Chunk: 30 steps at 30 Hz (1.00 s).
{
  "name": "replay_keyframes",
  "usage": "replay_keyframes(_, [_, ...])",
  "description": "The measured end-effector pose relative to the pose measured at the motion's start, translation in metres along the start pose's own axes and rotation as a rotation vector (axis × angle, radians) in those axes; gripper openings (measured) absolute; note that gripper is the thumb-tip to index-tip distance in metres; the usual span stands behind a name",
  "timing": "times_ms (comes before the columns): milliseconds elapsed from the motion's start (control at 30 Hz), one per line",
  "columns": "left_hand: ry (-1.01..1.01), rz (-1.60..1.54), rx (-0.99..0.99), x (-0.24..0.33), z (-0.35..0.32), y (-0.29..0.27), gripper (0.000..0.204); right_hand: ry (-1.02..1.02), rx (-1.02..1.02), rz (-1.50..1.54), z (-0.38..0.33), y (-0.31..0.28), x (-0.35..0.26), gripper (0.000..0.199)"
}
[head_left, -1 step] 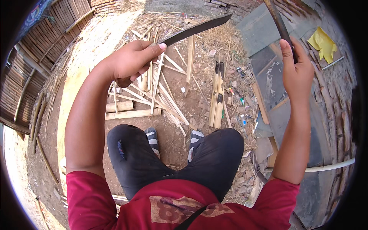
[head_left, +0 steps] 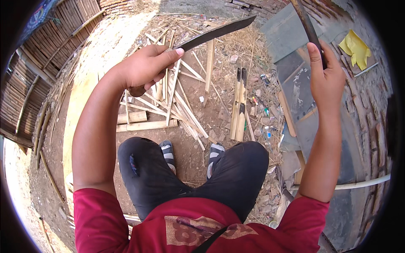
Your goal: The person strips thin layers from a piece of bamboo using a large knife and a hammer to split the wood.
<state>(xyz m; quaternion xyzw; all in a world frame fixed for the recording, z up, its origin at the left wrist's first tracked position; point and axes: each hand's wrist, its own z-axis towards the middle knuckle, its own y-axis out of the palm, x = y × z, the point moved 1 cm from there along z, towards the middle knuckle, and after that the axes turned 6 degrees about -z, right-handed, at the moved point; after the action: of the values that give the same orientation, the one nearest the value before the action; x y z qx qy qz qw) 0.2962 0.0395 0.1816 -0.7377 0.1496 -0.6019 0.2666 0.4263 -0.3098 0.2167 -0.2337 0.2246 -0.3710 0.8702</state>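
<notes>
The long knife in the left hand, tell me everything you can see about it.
The long knife has a dark, slightly curved blade that looks like tarnished metal, narrowing toward a tip that points up and right. The left hand grips its handle, which is mostly hidden in the fist, with the thumb laid along the base of the blade. It is held in the air above the bamboo strips on the ground, touching nothing else.

sunlit dirt ground (head_left: 190,160), bamboo fence (head_left: 38,55), perhaps brickwork (head_left: 371,114)

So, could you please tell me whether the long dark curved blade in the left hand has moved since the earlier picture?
No. The long dark curved blade sits in the same spot above the split bamboo pieces, gripped by the left hand.
</notes>
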Motion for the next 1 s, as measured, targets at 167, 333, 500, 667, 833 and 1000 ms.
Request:
replay_keyframes(167, [0.019, 0.066, 0.016, 0.004, 0.002, 0.000, 0.059, -0.148, -0.043, -0.200, 0.003, 0.004, -0.005, 0.050])
replay_keyframes(333, [-0.003, 0.024, -0.007, -0.005, 0.002, -0.004, 0.061, -0.099, 0.145, 0.052, 0.011, 0.000, -0.012, 0.044])
replay_keyframes(500, [0.039, 0.100, -0.028, 0.008, 0.000, 0.006, 0.056, -0.128, -0.174, -0.201, -0.006, 0.019, 0.000, 0.046])
replay_keyframes(667, [0.005, 0.089, 0.023, 0.005, -0.003, 0.004, 0.057, 0.002, 0.122, -0.003, -0.006, 0.002, 0.002, 0.047])
replay_keyframes(833, [-0.013, 0.105, 0.025, 0.007, -0.001, 0.002, 0.056, -0.174, -0.007, -0.102, -0.015, 0.017, 0.002, 0.049])
replay_keyframes(1000, [-0.019, 0.100, 0.021, -0.002, 0.002, 0.001, 0.057, -0.034, 0.068, 0.005, -0.004, 0.005, -0.003, 0.049])
